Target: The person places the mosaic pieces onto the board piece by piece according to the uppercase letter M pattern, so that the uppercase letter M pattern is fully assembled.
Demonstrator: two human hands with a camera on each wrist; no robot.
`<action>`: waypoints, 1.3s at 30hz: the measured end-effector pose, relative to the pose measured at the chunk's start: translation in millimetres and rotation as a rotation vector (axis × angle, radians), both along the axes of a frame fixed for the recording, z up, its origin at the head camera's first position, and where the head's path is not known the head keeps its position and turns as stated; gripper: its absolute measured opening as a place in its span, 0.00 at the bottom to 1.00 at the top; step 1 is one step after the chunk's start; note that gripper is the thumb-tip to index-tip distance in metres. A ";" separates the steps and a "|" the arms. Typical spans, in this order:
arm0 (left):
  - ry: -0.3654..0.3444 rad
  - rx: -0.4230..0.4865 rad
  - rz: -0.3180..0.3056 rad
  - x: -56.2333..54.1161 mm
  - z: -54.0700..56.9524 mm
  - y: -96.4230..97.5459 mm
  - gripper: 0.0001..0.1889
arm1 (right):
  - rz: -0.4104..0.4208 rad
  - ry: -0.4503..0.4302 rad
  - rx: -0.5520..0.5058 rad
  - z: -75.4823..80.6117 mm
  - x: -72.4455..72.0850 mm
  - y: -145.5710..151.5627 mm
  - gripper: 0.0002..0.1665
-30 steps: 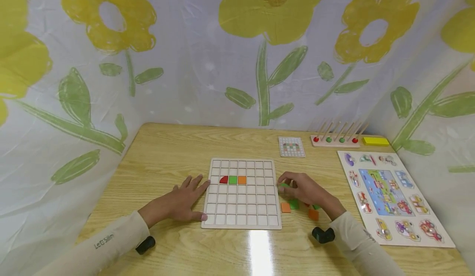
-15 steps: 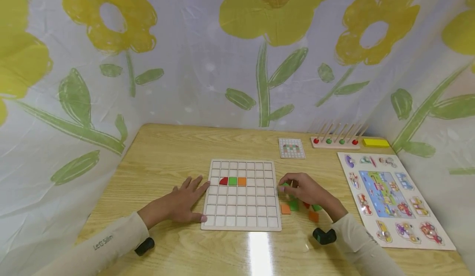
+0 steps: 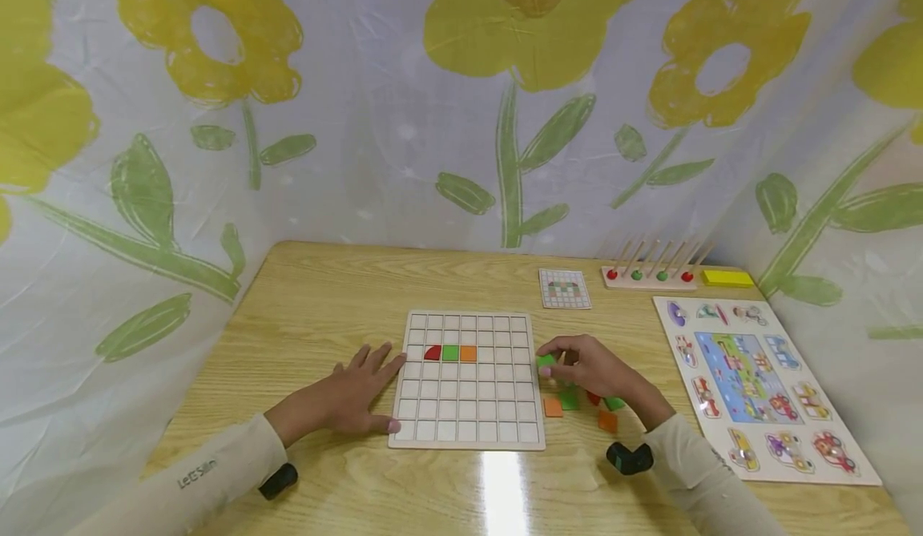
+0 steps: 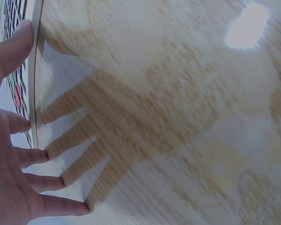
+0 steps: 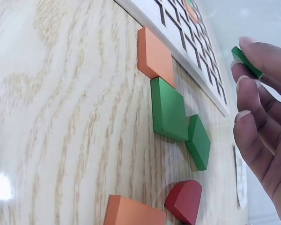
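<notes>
A pale wooden grid board [image 3: 505, 409] lies in the middle of the table. One of its upper rows holds a red quarter-round tile [image 3: 433, 352], a green square tile [image 3: 450, 352] and an orange square tile [image 3: 469, 354], side by side. Fingers spread, my left hand [image 3: 346, 396] rests at the board's left edge, its thumb on the lower left corner. Just off the right edge, my right hand [image 3: 597, 372] pinches a green tile [image 5: 246, 62] between thumb and fingers, above the table. Loose green [image 5: 169, 110], orange [image 5: 155, 56] and red [image 5: 184, 201] tiles lie below that hand.
Behind the board lies a small pattern card [image 3: 566, 289]. At the back right stand a peg rack [image 3: 649, 280] with red and green beads and a yellow block [image 3: 727, 279]. A picture puzzle board [image 3: 767, 449] covers the right side. A flower-printed curtain [image 3: 360, 159] surrounds the table.
The green tile pinched by my right hand now shows more fully at the fingertips and sits slightly nearer the board. My left hand has stayed in place.
</notes>
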State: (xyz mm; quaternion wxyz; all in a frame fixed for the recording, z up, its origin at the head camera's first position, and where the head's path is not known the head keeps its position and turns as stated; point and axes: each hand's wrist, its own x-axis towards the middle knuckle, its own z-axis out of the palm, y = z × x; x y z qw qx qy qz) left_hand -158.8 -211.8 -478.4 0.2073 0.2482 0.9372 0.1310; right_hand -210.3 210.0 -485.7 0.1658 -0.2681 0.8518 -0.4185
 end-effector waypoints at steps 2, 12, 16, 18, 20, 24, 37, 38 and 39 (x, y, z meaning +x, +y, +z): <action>0.001 0.002 0.000 0.1 0.0 0.2 0.55 | 0.003 -0.008 -0.012 1.0 0.0 0.3 0.20; 0.011 -0.001 -0.008 -0.7 -2.0 -0.7 0.55 | 0.020 -0.021 -0.045 6.6 0.4 -0.3 0.22; 0.013 -0.002 -0.010 -1.0 -2.3 -0.8 0.55 | 0.023 -0.031 -0.053 8.5 0.7 -2.0 0.22; 0.013 -0.002 -0.010 -1.2 -2.1 -0.6 0.55 | 0.025 -0.032 -0.052 8.3 0.5 -2.6 0.22; 0.010 -0.002 -0.009 -1.4 -2.1 -0.5 0.55 | 0.028 -0.027 -0.046 7.6 0.1 -3.2 0.22; 0.003 -0.001 -0.008 -1.7 -0.8 0.1 0.55 | 0.026 -0.013 -0.033 7.6 0.2 -4.7 0.22; -0.021 0.002 0.003 -0.9 2.4 1.1 0.55 | 0.011 0.035 -0.023 11.0 0.3 -9.9 0.19; -0.024 0.005 0.004 -0.8 2.5 1.2 0.55 | 0.008 0.033 -0.025 10.8 -0.1 -10.0 0.19; -0.026 0.007 0.004 -0.8 2.5 1.3 0.55 | 0.003 0.032 -0.027 10.9 -0.2 -10.2 0.19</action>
